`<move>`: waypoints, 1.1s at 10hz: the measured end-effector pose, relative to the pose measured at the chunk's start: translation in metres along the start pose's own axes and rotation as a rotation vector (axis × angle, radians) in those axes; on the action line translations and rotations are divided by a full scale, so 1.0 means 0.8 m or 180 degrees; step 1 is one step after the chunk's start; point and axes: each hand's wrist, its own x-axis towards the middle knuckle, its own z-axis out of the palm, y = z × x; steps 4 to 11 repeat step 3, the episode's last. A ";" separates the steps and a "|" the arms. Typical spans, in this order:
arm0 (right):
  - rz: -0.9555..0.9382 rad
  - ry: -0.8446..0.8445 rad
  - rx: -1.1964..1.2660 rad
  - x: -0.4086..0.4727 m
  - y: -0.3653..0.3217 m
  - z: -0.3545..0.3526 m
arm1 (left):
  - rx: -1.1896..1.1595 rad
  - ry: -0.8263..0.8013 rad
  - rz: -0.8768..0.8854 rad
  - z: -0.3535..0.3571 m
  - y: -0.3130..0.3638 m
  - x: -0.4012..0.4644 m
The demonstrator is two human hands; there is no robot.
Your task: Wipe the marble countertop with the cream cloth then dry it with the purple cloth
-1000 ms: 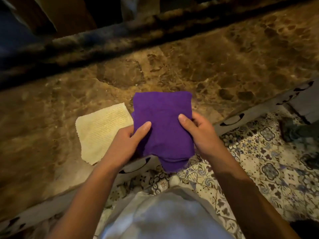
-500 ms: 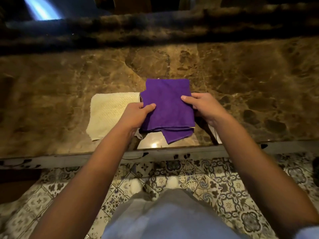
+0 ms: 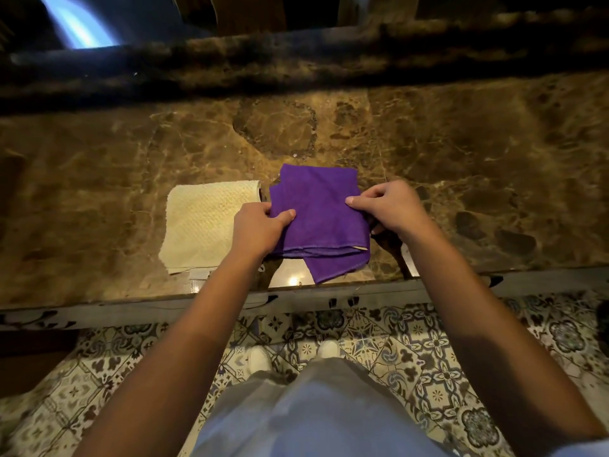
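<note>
Since the earlier frame, the folded purple terry cloth (image 3: 318, 216) has come in from over the counter's front edge and now sits fully above the brown veined marble countertop (image 3: 461, 153), with both hands carried forward along with it. The left hand (image 3: 258, 230) pinches the cloth's left edge, thumb on top and fingers curled underneath. The right hand (image 3: 390, 207) pinches the right edge in the same way, thumb pressed to the upper face. The cloth is held just above the stone near the front edge, and one loose corner droops toward the polished surface. Just to its left, the cream waffle-weave cloth (image 3: 206, 225) lies flat on the marble, close beside the purple one; whether the two touch cannot be told.

The purple cloth looks light, soft and limp: it sags wherever it is unsupported, and its layers seem likely to slide apart. For drying, it should probably be laid flat and pressed under a spread palm rather than pinched at the edges, so that the folded pad stays together across the slick marble.
</note>
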 end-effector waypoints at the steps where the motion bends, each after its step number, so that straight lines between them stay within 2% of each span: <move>1: 0.0033 0.0015 0.0125 -0.007 0.002 -0.004 | -0.0010 -0.0080 -0.0003 -0.004 0.004 -0.006; 2: 0.0007 0.0068 0.0083 -0.019 -0.002 -0.008 | -0.0007 -0.0149 0.0089 -0.015 0.008 -0.016; 3: -0.0112 0.0557 -0.0142 -0.037 -0.008 -0.012 | 0.0441 0.0192 0.0339 -0.033 0.002 -0.043; 11: -0.0112 0.0557 -0.0142 -0.037 -0.008 -0.012 | 0.0441 0.0192 0.0339 -0.033 0.002 -0.043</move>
